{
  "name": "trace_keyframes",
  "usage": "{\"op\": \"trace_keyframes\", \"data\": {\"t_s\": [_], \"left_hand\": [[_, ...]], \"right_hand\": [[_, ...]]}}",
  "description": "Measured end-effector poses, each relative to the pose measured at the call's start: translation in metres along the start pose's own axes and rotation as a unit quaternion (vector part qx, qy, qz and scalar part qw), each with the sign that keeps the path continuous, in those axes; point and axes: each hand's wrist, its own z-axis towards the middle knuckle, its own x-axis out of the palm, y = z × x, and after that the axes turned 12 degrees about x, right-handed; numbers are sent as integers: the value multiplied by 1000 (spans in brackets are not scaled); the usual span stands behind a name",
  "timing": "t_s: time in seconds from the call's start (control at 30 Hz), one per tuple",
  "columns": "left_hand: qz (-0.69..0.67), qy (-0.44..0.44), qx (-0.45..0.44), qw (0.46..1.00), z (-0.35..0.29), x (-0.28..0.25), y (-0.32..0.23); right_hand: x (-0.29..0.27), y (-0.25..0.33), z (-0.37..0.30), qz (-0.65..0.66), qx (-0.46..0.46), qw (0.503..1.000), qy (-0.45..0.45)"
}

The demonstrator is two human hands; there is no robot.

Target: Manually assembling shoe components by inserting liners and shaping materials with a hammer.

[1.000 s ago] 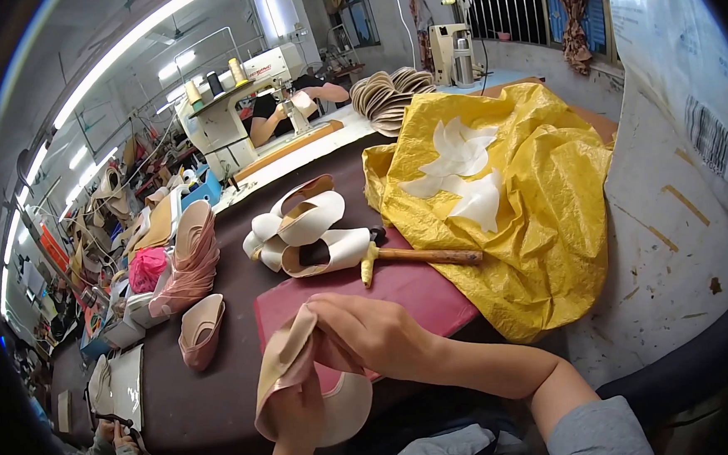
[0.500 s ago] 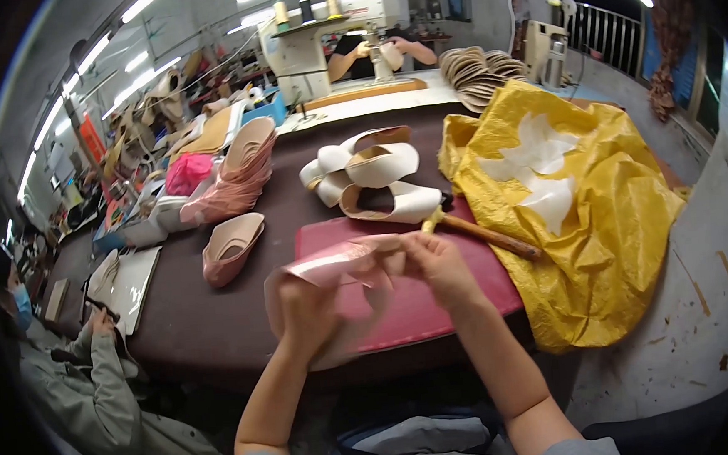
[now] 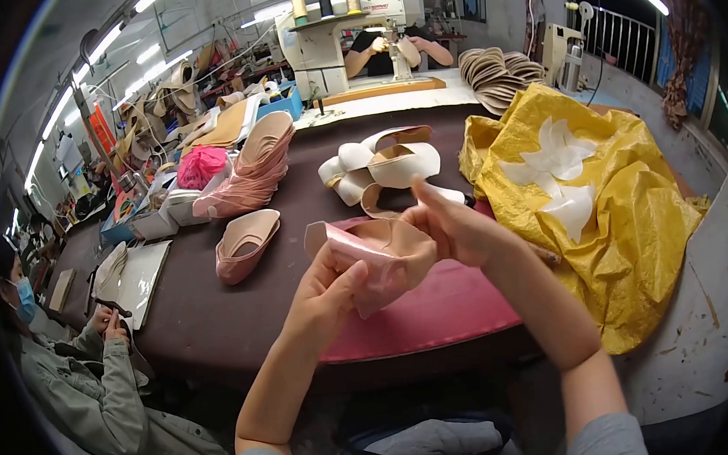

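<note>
Between my hands, above the red mat (image 3: 444,310), is a glossy pink shoe upper (image 3: 380,281) with a beige lining, bent into a curve. My left hand (image 3: 322,288) grips its left side, thumb lying on the pink face. Fingers of my right hand (image 3: 462,231) close on the beige right end, while one digit points upward. Just beyond lie several white shoe uppers (image 3: 402,167), partly covered by my right hand. To the left rest a single pink shoe upper (image 3: 247,247) and a nested stack of pink uppers (image 3: 249,180).
A yellow woven sack (image 3: 632,253) with white pieces (image 3: 556,157) on it covers the right side. A wooden handle (image 3: 546,255) pokes out behind my right forearm. Across the table stands a sewing machine (image 3: 316,59) with a person's hands at it. Another person (image 3: 99,385) sits at left.
The pink upper has turned and bent more tightly, its beige lining now facing up at the right. My right hand has rotated, a digit raised. The whole view has shifted slightly.
</note>
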Motion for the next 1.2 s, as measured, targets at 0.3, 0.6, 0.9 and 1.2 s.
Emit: {"op": "trace_keyframes", "data": {"t_s": [0.3,0.6,0.9,1.2], "left_hand": [[132,36,39,990,-11,-18,-2],[38,0,25,999,-30,-14,30],[31,-100,-37,994,-51,-18,36],[227,-33,-312,922,-79,-13,4]], "right_hand": [[27,10,-5,-284,-255,899,-217],[19,-12,13,-288,-114,920,-239],[16,-18,-15,-630,-260,721,-127],[16,-15,-29,-744,-97,659,-49]]}}
